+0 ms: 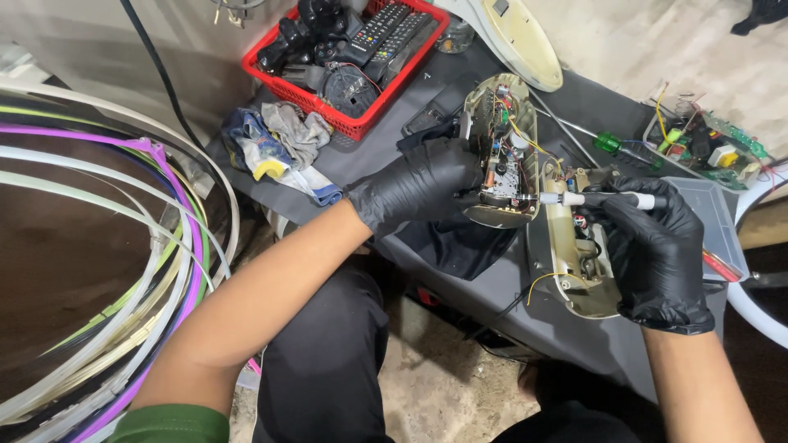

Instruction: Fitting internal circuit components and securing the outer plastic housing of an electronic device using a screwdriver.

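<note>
Left hand (419,184), black glove, fingers clamped on open oval device shell (501,152), circuit board exposed, centre of dark cloth-covered bench (427,98). Right hand (657,250) at 3 o'clock, fingers wrapped round white-tipped tool (603,198), tip touching board edge. Second shell half (574,262) just beside at 5 o'clock. Red basket of remotes (349,49) at 11, rags (283,143) at 9, loose circuit board (710,148) at 2. Hoop bundle (98,246) crowds left edge.

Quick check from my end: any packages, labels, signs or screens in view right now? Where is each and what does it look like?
No packages, signs or lit screens.
Remote controls: in the red basket at top, long black bodies with rows of small pale labelled buttons.
Circuit board: inside the open beige casing held by the left hand, markings too small to make out.
</note>
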